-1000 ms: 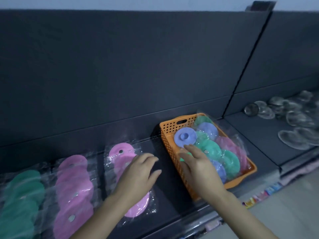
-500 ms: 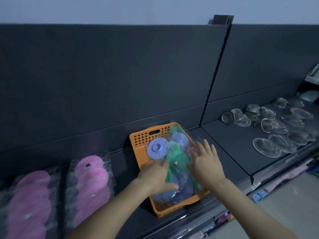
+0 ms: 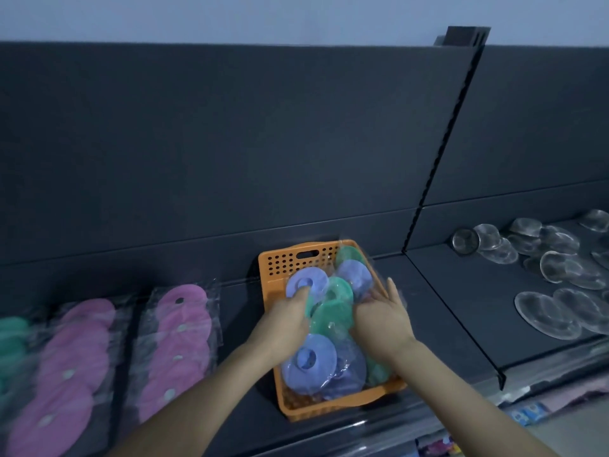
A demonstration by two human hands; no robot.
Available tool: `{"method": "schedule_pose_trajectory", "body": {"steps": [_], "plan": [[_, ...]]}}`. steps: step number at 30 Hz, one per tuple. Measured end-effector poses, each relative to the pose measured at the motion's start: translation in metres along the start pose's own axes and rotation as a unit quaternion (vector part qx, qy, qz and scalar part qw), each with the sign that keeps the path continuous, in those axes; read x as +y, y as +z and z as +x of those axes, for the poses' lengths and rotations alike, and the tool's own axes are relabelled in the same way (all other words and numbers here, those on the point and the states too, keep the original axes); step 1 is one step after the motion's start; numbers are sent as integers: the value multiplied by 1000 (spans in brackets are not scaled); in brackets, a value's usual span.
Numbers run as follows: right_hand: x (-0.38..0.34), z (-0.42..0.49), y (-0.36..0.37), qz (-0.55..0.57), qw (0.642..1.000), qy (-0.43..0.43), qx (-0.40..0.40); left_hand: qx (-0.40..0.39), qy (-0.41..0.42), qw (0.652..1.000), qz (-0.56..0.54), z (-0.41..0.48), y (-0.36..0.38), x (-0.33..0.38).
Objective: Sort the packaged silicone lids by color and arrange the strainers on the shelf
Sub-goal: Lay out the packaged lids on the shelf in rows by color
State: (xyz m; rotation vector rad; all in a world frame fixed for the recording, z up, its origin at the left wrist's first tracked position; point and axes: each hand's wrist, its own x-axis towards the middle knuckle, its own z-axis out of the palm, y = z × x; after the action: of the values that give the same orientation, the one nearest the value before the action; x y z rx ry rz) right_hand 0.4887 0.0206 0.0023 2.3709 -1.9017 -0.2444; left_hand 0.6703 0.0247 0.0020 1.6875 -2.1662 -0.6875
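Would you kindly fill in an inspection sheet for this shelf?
Surface: dark shelf, two bays split by an upright.
Job's things: orange basket holds purple and green lids; pink packs and a green pack lie left; strainers lie right.
Clutter: nothing seen.
Grippers: left hand grips lids in the basket; right hand rests flat on them.
Cables: nothing seen.
Surroundings: pale wall above; goods below the shelf.

Left hand [image 3: 290,319] and right hand [image 3: 384,316] among packaged lids [image 3: 333,316] in orange basket [image 3: 286,258].
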Motion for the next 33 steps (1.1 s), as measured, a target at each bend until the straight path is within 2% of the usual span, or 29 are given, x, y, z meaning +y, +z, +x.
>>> {"method": "schedule_pose_trajectory", "body": {"steps": [3, 5, 9, 11, 15, 18, 20, 22, 26, 28, 30, 33], "plan": [[-1, 0, -6, 23, 1000, -3, 20, 95, -25, 988, -117, -2, -5, -4], [-1, 0, -7, 81, 996, -1, 38, 141, -44, 967, -205, -3, -10, -5], [0, -2, -14, 267, 962, 13, 52, 157, -120, 882, -428, -6, -22, -9], [2, -2, -20, 382, 917, 43, 107, 161, -147, 832, -510, -9, -31, -13], [6, 1, -34, 556, 788, 116, 235, 152, -180, 737, -634, -10, -42, -26], [6, 5, -43, 600, 748, 93, 267, 140, -206, 676, -694, -9, -46, -33], [4, 8, -47, 634, 720, 84, 269, 100, -209, 625, -746, -10, -49, -35], [1, 10, -51, 664, 696, 92, 256, 62, -191, 593, -780, -12, -52, -37], [-10, 14, -50, 687, 686, 136, 200, 57, -138, 593, -791, -16, -55, -45], [-16, 14, -48, 702, 675, 151, 169, 78, -124, 630, -763, -18, -54, -47], [-20, 15, -45, 710, 674, 148, 142, 107, -149, 661, -728, -20, -52, -46], [-27, 14, -43, 701, 693, 131, 105, 132, -160, 667, -716, -26, -52, -46]]}}
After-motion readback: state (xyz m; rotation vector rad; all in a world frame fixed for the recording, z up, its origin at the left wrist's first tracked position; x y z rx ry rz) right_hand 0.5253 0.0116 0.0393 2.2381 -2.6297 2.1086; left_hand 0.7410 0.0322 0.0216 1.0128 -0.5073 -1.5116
